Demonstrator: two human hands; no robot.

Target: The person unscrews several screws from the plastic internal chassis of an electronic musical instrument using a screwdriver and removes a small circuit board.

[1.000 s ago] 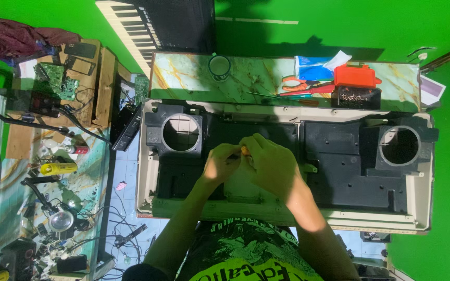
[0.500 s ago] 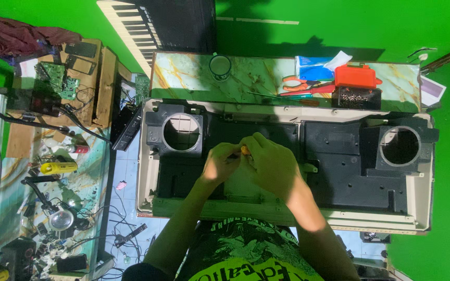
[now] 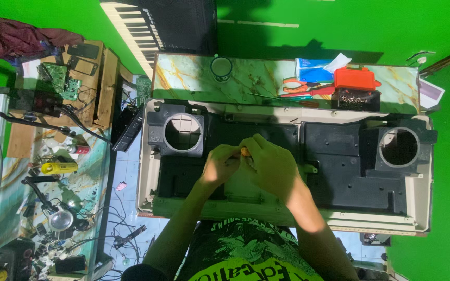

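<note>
Opened keyboard housing point(image 3: 287, 166), cream shell with black inner frame and two round speaker holes, lying flat across marble-pattern bench point(image 3: 183, 78). Likely bulky and rigid; best lifted by the long outer edges. Right hand point(image 3: 272, 165) curled shut over orange-handled tool point(image 3: 245, 151) at centre. Left hand point(image 3: 219, 165) pinched beside it; contents not discernible. Tool judged light, stiff.

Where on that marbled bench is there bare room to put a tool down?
The bench is bare between the cup and the pliers, and left of the cup. Its right end is crowded: pliers, orange box, black tray. Both hands sit mid-casing. The left side table is cluttered.
</note>
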